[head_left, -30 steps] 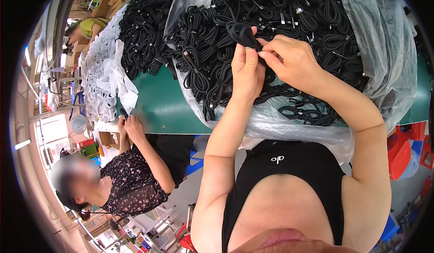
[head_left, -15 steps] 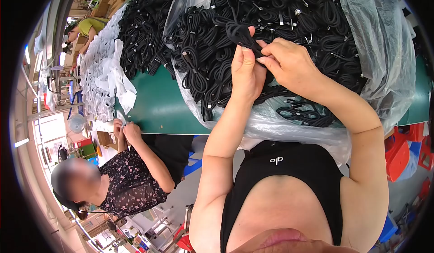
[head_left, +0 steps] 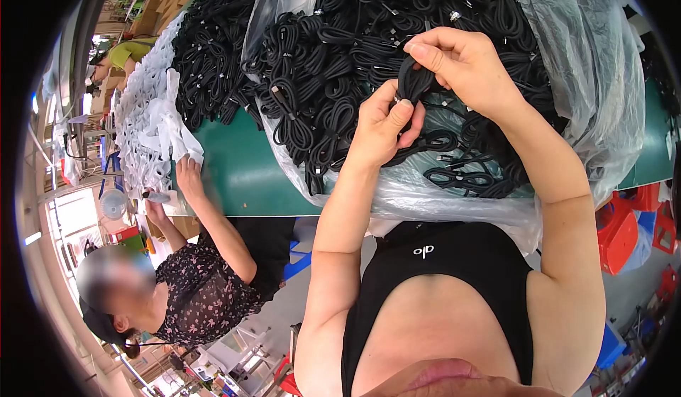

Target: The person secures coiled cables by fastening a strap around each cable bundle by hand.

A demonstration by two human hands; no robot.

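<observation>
A coiled black cable (head_left: 414, 83) is held upright between both hands, above a pile of black cables (head_left: 319, 63) in a clear plastic bag (head_left: 567, 49). My left hand (head_left: 386, 120) wraps its fingers and thumb round the lower part of the coil. At the coil's top, my right hand (head_left: 461, 63) pinches with thumb and forefinger; the coil partly hides its other fingers. Below my hands, a few more coils (head_left: 464, 173) lie on the plastic.
The green table (head_left: 234, 163) bears another cable heap (head_left: 213, 63) and white bags (head_left: 145, 113) on the left. A co-worker in a flowered top (head_left: 206, 290) sits at the lower left; another person (head_left: 124, 53) is farther back. Red stools (head_left: 617, 234) stand at the right.
The held coil has turned more upright and moved right. My right hand has shifted from its lower end to its top. The nearby co-worker's hands have moved apart.
</observation>
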